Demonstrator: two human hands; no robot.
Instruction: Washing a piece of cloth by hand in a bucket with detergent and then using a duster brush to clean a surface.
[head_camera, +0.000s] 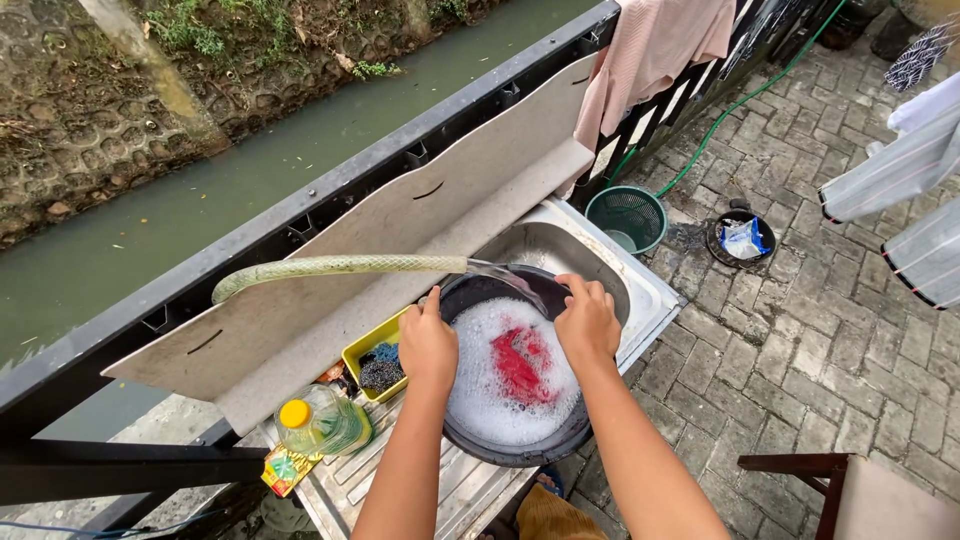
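Black round basin (470, 440) sits on the metal sink counter (480, 490), partly over the sink bowl (590, 255). It is full of white suds (480, 400) with a red cloth (520, 365) showing at the middle, slightly toward 3 o'clock.

Left hand (427, 345) rests on the basin rim at about 10 o'clock, fingers curled over the edge, thumb pointing up; looks like it is gripping the rim. Right hand (587, 322) is on the rim at about 1 o'clock, fingers bent down over the far edge, gripping it too. Neither hand touches the red cloth.

Pale green hose (340, 266) comes in from 9 o'clock, running level across the grey backboard (400, 215). Water pours from its end into the basin at 12 o'clock, between the two hands.

At 9 o'clock of the basin, just beside the left hand: yellow tray (358, 352) holding dark scrub pads (380, 372). At 8 o'clock: clear bottle with yellow cap (320, 420), lying tilted on the drainboard. Small colourful sachet (285, 470) touches its lower side.

At 2 o'clock on the paved floor (800, 340): green basket (627, 215), a thin green hose (740, 100) trailing past it, and a small black bucket (741, 240) further right. Pink cloth (650, 50) hangs over the black fence (330, 185) at 1 o'clock. Green canal water (180, 220) lies beyond the fence. Striped laundry (900, 170) at 3 o'clock, wooden chair (850, 490) at 5 o'clock.
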